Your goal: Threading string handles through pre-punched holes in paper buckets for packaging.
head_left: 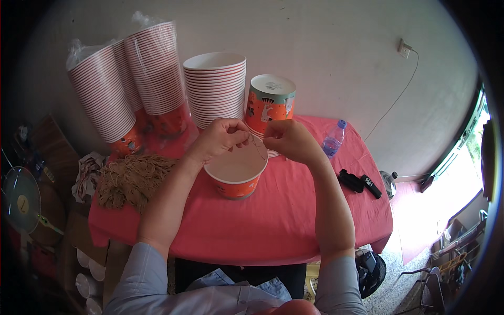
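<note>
While hands (pixel 257 139) pinch string (pixel 257 147): cup stacks (pixel 215 86) behind.

Daylight enters from the window (pixel 470 139) at the right edge of the frame, where the glass area is overexposed and washed out. The wall (pixel 325 47) in the upper centre is evenly lit and grey-white. The tablecloth (pixel 283 210) in the centre is bright and saturated, with soft shadows under the forearms. The lower left of the frame is dim, and detail there is hard to read. The corners are black from the fisheye vignette. Straight lines bend toward the rim, most visibly at the window frame. Centre focus is adequate; sharpness drops toward the edges. Plastic wrap at the upper left shows small glare spots.
</note>
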### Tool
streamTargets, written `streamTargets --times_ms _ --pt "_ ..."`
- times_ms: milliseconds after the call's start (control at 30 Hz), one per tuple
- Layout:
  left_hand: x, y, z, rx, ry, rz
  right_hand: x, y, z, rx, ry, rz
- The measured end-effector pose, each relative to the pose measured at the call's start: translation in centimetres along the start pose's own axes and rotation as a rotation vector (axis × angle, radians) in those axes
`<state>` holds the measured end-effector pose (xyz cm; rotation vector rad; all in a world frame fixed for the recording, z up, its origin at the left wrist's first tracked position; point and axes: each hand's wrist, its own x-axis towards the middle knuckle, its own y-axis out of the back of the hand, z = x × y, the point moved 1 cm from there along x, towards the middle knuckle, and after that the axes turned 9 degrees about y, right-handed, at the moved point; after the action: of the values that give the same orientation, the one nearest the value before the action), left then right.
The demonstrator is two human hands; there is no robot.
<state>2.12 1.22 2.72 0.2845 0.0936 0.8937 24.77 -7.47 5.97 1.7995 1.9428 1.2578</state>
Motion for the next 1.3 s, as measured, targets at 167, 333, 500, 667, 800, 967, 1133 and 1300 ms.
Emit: streamTargets --times_ms 167,333,500,667,800,967,1133,1300 --pt "0.0 -0.4 0.2 -0.015 -0.003 0.004 0.2 -1.0 0.3 -0.013 -0.014 -0.015" --pt "-0.1 0.0 0.0 -0.007 -0.001 -0.002 0.5 -1.7 0.7 -0.008 0.001 -0.059" --pt "0.1 -0.3 0.1 0.012 0.023 -0.005 0.1 -0.2 0.8 0.108 -0.037 -0.046" --pt "0.1 -0.5 0.0 0.033 0.049 -0.023 0.1 0.4 0.8 0.254 -0.119 -0.103" --pt "0.0 -0.9 0.1 0.047 0.058 -0.031 0.1 0.6 1.3 0.172 -0.146 -0.086" --pt "-0.1 -0.8 0.1 0.059 0.063 -0.036 0.4 0.8 1.7 0.211 -0.191 -0.087" --pt "-0.1 -0.9 0.0 0.048 0.048 -0.029 0.4 0.8 2.3 0.119 -0.151 -0.021" --pt "0.0 -1.0 -0.2 0.018 0.036 -0.043 0.4 0.8 2.6 0.162 -0.141 -0.011"
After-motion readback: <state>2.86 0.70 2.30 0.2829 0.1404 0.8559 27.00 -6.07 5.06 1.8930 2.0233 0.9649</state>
